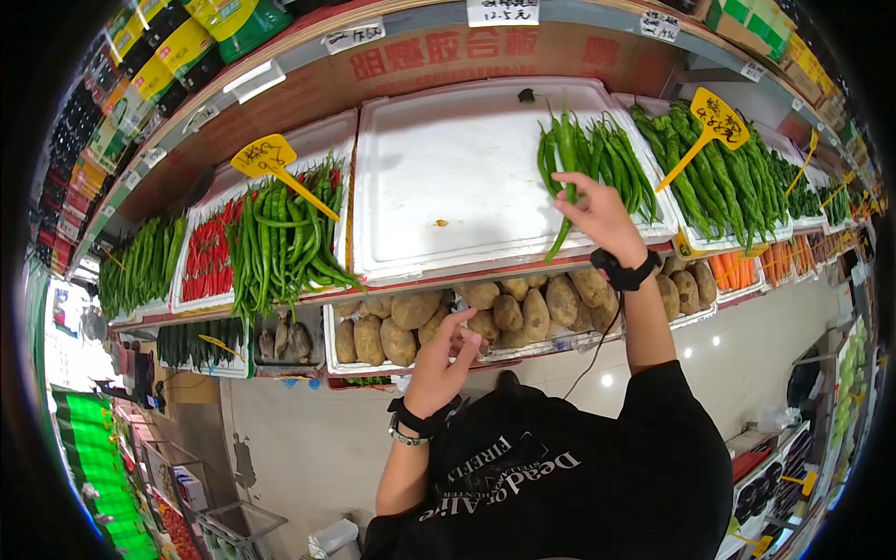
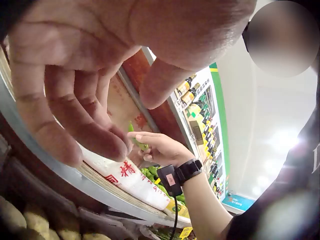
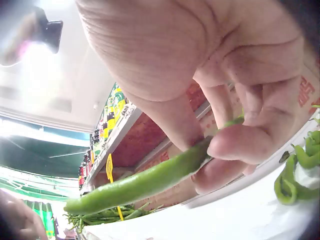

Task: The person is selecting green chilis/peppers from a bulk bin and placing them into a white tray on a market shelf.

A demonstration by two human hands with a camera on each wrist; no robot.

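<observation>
My right hand (image 1: 597, 221) is over the right part of a white foam tray (image 1: 420, 168). Its thumb and fingers pinch a long green chili pepper (image 3: 145, 180) by the stem end, and the pepper juts out from the fingertips. A small heap of green peppers (image 1: 616, 163) lies on the tray around that hand. My left hand (image 1: 443, 366) hangs in front of the lower shelf, over the potatoes (image 1: 401, 341). Its fingers are loosely bent and nothing is in them.
Left of the tray, green chilies (image 1: 280, 233) lie beside red chilies (image 1: 207, 257). More green peppers (image 1: 737, 187) fill the tray at right, with a yellow price sign (image 1: 719, 119) above. Carrots (image 1: 735, 271) sit lower right. A shelf edge (image 1: 420, 35) runs above the back. A cable (image 1: 595, 359) hangs from the right wrist.
</observation>
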